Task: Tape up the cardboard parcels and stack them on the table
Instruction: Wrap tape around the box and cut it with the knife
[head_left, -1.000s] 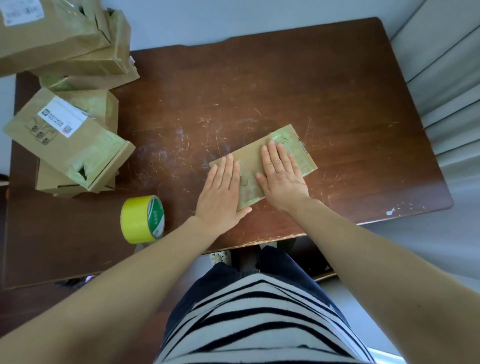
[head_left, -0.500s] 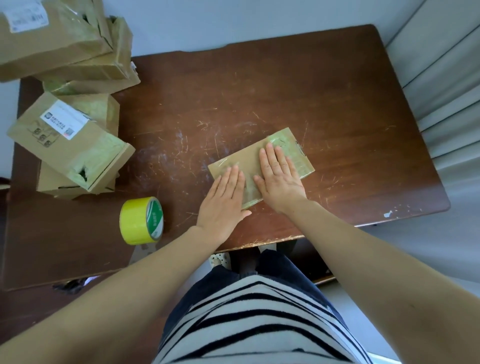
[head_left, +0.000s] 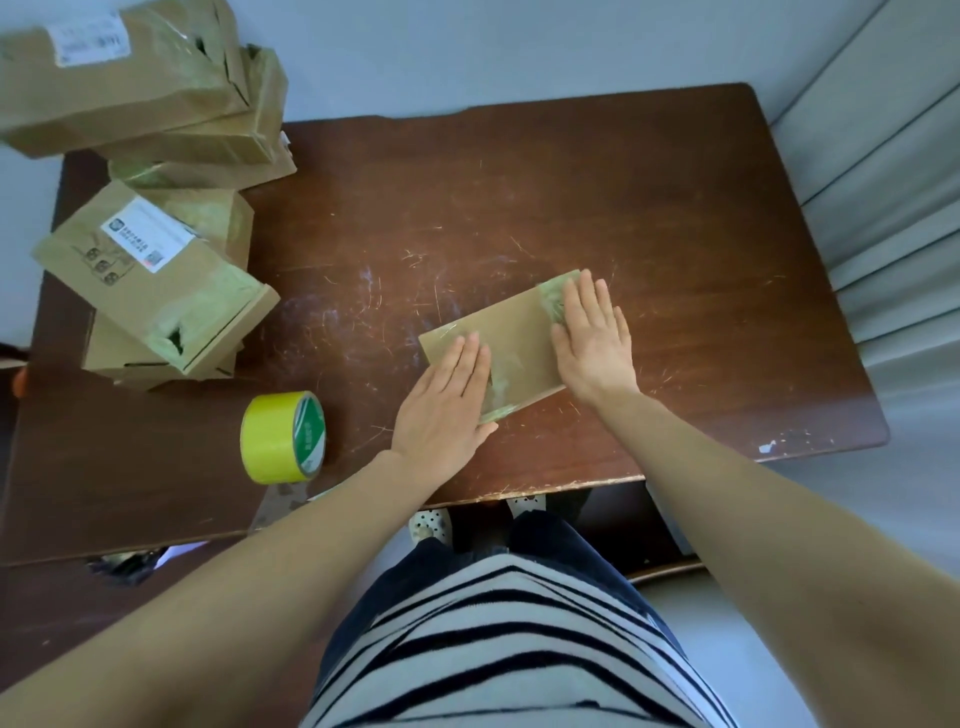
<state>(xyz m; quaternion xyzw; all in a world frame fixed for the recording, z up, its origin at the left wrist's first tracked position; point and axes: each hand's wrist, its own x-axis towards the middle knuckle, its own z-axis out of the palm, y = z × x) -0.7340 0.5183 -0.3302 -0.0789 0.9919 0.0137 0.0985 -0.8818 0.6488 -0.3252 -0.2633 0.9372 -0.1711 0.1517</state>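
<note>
Both hands lie flat with straight fingers on a small cardboard parcel (head_left: 511, 345): left hand (head_left: 444, 410) presses its near-left end, right hand (head_left: 592, 340) its far-right end. It lies on the scratched brown table (head_left: 649, 208), with yellow tape roll (head_left: 283, 436) left and stacked parcels (head_left: 156, 208) far-left.
</note>
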